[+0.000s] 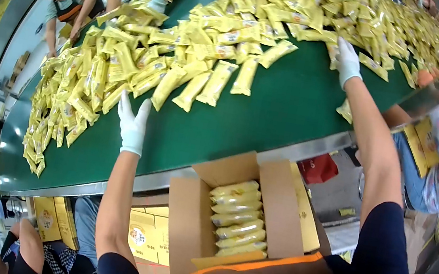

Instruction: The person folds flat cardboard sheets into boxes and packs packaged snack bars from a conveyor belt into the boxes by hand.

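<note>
Both of my hands wear white gloves and reach over a green surface strewn with yellow wrapped packets (pixel 218 83). My left hand (pixel 132 126) has its thumb and fingers apart, with nothing in it; its fingertips are beside the near edge of the pile. Farther off, my right hand (pixel 348 61) is stretched out with its fingers extended, next to a packet (pixel 333 56) at the pile's right part. Whether it touches that packet I cannot tell. Below, in front of my body, an open cardboard box (pixel 192 219) holds a row of yellow packets (pixel 239 229) lying side by side.
The green surface (pixel 196 139) has a metal edge (pixel 161 180) on my side. Co-workers stand across it, one with a gloved hand (pixel 158 4) at the packets. Other people sit at left and right. Yellow printed cartons (pixel 149 235) and a red bag (pixel 318 168) are below.
</note>
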`<state>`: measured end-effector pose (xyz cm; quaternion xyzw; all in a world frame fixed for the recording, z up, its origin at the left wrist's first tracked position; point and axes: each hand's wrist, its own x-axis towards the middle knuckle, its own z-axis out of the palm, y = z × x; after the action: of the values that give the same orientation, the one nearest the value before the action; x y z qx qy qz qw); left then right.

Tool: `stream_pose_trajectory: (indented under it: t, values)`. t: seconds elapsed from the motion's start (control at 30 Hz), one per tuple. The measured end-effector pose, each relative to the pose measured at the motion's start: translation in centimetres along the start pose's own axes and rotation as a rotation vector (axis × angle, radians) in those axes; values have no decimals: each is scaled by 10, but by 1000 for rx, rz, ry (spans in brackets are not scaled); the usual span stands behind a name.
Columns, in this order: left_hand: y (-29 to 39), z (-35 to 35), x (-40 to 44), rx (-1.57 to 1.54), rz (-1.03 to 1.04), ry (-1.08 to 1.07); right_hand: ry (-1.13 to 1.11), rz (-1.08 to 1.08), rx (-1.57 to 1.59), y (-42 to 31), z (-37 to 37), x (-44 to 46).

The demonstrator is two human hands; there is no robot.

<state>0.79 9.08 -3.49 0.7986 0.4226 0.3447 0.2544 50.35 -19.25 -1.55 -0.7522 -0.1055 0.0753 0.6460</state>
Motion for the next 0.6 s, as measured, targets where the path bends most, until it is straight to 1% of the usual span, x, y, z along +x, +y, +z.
stream_pose_trajectory:
  t: [0.03,0.07,0.13,0.17,0.2,0.23,0.27,0.33,0.37,0.4,0.47,0.5,0.57,0.6]
  values:
    - [-25,3,11,16,-85,-30,-107,39,-18,6,3,17]
    - [-46,5,20,31,-174,-61,-150,217,-156,-18,19,7]
    - [-96,30,45,-263,-14,-107,-330,-221,-301,4,59,46]
    - [-69,30,43,-352,-49,-162,-357,-214,-322,5,92,44]
    - [-58,36,50,-353,-112,-209,-381,-209,-343,-2,140,35]
    - [-61,45,55,-313,-104,-189,-514,-230,-404,4,192,38]
    - [-62,56,60,-278,-92,-168,-608,-352,-777,-29,207,-11]
    - [-58,64,60,-144,-107,-221,-569,-399,-953,-18,247,-30]
    - [-58,68,63,26,-71,-240,-739,-395,-943,-29,248,-42]
    - [-48,73,60,116,-61,-255,-904,-387,-927,-43,244,-57]
    - [-31,83,54,29,6,-298,-1065,-513,-928,-52,246,-94]
    - [-24,84,45,-54,-24,-312,-968,-537,-967,-45,250,-111]
    - [-13,88,28,-220,-86,-335,-1048,-556,-934,-43,234,-117]
    - [4,79,15,-310,-50,-342,-1089,-570,-917,-45,224,-119]
